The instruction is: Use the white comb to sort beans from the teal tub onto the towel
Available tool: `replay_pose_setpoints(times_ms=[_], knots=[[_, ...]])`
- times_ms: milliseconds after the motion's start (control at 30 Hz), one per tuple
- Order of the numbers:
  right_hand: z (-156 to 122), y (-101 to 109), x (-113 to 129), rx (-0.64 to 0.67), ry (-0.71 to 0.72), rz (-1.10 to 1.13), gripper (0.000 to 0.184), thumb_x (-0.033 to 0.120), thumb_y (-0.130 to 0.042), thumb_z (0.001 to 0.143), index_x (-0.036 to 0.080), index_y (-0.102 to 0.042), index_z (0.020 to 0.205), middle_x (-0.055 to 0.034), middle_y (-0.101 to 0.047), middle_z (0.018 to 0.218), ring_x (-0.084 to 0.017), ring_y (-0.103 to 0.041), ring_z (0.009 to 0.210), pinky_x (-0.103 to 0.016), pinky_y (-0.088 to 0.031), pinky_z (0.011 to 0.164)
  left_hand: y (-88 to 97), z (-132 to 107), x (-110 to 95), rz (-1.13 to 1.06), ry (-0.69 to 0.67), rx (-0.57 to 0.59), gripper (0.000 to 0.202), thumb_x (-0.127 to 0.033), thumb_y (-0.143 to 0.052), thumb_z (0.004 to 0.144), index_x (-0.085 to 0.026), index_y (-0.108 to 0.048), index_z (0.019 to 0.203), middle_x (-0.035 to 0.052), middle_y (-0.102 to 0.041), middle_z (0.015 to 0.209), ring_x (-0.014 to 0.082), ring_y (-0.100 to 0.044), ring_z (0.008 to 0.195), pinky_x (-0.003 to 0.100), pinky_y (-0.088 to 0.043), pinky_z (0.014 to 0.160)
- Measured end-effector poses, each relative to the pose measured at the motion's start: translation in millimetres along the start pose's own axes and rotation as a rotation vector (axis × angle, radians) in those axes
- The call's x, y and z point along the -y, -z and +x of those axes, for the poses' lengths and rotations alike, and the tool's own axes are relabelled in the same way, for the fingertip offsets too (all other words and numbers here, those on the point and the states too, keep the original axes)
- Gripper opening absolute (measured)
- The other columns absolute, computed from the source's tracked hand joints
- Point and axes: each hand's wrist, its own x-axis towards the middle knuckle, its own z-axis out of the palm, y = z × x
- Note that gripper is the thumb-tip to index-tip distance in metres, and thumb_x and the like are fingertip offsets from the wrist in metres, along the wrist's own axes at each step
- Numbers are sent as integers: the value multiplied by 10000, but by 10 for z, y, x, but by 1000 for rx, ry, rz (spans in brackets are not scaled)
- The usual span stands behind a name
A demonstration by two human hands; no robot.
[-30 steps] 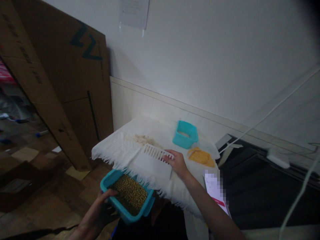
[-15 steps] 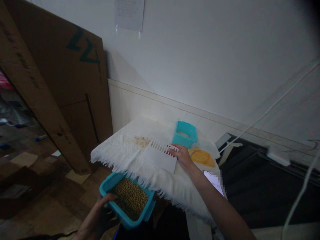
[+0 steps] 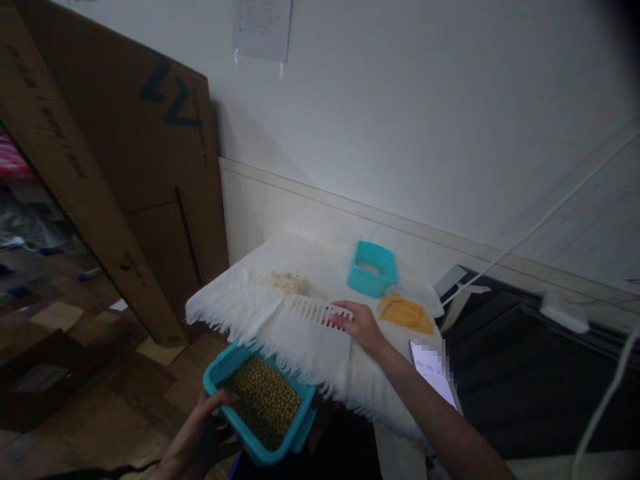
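My left hand [image 3: 207, 417] grips the near left rim of a teal plastic basket [image 3: 295, 427], with its thumb inside over the beans. Yellowish round beans, likely soybeans [image 3: 273, 393], and smaller dark green ones fill it. The basket is held just below the table's fringed edge. My right hand [image 3: 357, 327] is closed on a white plastic board [image 3: 313, 340] with a row of slots along its top. That board is tilted over the white tablecloth [image 3: 235, 300], beside a scatter of small pale and brown bits [image 3: 293, 283].
A second teal basket [image 3: 370, 283] stands at the back near the wall. Right of it lie a yellow cloth-like item [image 3: 406, 315] and a phone [image 3: 433, 377]. A tall cardboard box [image 3: 160, 167] rises at left. White cables [image 3: 530, 227] cross the right side.
The white board has tipped flatter and come slightly towards me, with my right hand still on it. The basket in my left hand stays at nearly the same place.
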Motion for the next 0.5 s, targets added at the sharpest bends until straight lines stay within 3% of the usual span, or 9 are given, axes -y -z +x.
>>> replay_pose_setpoints(times_ms=[267, 500], knots=[[267, 301, -48, -212, -11, -24, 694, 708, -1049, 525, 195, -899, 969, -116, -893, 872, -317, -826, 741, -421, -654, 719, -37, 12, -1, -10, -5, -64, 651, -432, -1014, 536, -300, -649, 1059, 27, -769, 836, 341, -765, 837, 478, -609, 821], [233, 305, -131, -94, -1, -42, 656, 686, -1028, 602, 203, -910, 1031, -117, -897, 910, -331, -841, 806, -421, -649, 747, -21, 24, -21, -33, 22, -52, 676, -384, -1028, 498, -295, -679, 1069, 44, -784, 861, 356, -766, 862, 482, -619, 825]])
